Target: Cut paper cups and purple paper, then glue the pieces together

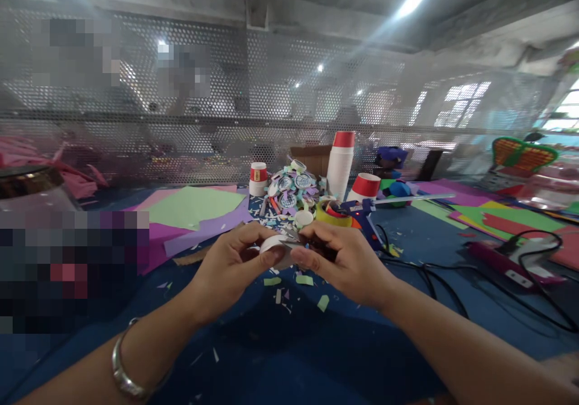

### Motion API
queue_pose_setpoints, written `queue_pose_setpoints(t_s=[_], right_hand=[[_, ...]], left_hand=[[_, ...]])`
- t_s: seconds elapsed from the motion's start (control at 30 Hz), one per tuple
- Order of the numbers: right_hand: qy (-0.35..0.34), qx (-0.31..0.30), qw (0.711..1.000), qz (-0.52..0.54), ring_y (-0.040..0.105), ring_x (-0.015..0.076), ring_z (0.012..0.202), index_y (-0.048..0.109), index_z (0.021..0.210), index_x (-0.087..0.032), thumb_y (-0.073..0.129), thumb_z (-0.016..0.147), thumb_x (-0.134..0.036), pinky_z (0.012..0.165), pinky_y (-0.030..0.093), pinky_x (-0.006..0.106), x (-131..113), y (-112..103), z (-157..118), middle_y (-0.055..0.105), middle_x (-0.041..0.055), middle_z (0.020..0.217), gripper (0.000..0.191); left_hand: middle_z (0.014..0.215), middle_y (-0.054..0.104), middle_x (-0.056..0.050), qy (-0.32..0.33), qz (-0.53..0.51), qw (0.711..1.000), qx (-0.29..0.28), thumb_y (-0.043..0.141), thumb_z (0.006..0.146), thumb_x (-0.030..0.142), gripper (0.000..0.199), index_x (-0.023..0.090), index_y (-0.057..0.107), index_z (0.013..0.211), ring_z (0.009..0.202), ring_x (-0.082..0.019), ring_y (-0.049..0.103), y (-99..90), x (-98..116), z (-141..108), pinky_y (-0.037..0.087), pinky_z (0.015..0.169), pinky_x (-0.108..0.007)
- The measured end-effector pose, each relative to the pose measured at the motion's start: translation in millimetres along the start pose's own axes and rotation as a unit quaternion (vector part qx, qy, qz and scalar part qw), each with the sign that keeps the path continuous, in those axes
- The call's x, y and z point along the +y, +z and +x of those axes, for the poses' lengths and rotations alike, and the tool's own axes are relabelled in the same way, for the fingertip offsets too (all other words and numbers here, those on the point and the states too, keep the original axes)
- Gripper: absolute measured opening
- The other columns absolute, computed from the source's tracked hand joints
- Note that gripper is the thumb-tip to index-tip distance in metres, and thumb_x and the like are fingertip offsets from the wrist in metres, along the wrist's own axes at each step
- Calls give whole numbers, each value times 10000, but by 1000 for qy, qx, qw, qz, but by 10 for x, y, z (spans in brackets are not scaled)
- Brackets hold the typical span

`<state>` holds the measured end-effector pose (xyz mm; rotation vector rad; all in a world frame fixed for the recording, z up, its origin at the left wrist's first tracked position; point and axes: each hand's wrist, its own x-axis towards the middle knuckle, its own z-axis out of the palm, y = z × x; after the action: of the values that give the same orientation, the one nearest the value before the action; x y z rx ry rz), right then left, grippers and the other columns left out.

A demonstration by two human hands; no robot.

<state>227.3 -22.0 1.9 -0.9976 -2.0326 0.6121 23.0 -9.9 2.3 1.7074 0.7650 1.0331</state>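
My left hand is closed on a cut white paper cup piece, its round rim turned up toward me. Scissors are in my right hand; their grey blades reach onto the cup piece's edge, and the handles are mostly hidden by my fingers. Just beyond the hands lies a round white paper disc. Behind it rises a heap of small paper crafts with printed round faces. Green and white paper scraps are strewn on the blue table below my hands.
A tall stack of paper cups stands behind, with shorter cups to its left. Yellow tape and a blue glue gun sit right of centre. Black cables run to a power strip. Coloured sheets lie left.
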Motion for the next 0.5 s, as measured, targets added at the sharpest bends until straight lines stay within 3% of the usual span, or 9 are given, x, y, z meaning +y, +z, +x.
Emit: queue_pose_setpoints(t_s=[0.5], right_hand=[[-42,-4,999,-27,329,84,481,471,706,-210,555,918,-419,446,270,247,-75,-19,-45,379,-61,555,309]], left_hand=[[741,529,-12,39,78,996,9,649,830,324,147,194,675,767,711,-150,488,12,94,-42,389,625,-286]])
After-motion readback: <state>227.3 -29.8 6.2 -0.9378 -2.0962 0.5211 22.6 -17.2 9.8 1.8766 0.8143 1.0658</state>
